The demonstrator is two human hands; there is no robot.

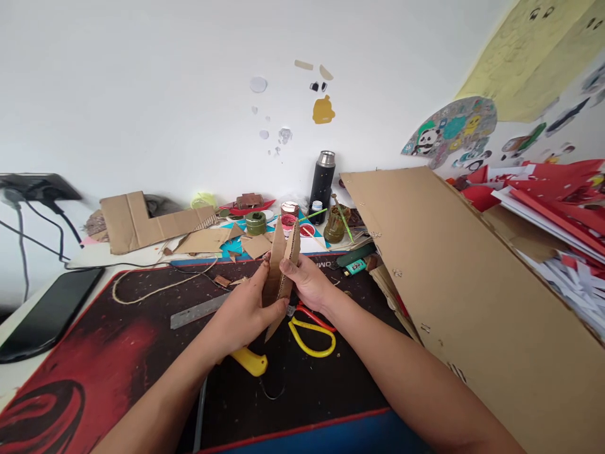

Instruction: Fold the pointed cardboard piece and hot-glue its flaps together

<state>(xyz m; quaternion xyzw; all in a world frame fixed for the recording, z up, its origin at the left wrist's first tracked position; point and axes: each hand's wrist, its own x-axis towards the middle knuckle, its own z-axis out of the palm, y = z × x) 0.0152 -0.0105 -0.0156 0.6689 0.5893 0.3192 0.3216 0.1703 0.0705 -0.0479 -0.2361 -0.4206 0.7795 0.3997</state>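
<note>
Folded cardboard piece (287,261): brown, tapered, corrugated edge exposed, held upright above the dark mat (359,378) between left hand (246,309) and right hand (309,280). Mat lettering partly legible: "OM".

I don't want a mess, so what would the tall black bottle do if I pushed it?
The black bottle might tip, being tall and narrow. Its sides look round, so once down it could roll.
</note>
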